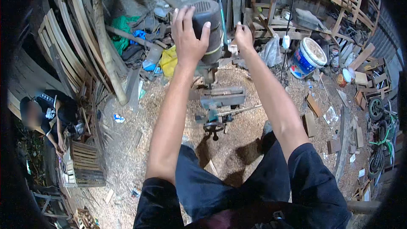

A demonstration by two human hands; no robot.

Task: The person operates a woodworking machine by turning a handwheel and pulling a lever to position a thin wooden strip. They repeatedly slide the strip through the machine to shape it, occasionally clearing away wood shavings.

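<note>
Location: vented motor housing (pixel 215 29) — toward floor's (pixel 127 144) far edge.
Left grip: left hand (pixel 188 40) released, palm against casing.
Right grip: right hand (pixel 244 39) clenched — contents unclear.
Handling: probably heavy, rigid; hold by sides.

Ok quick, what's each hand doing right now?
Left hand: open, fingers spread against the dark vented housing.
Right hand: curled shut; I can't tell whether there's anything in its grip.
</note>
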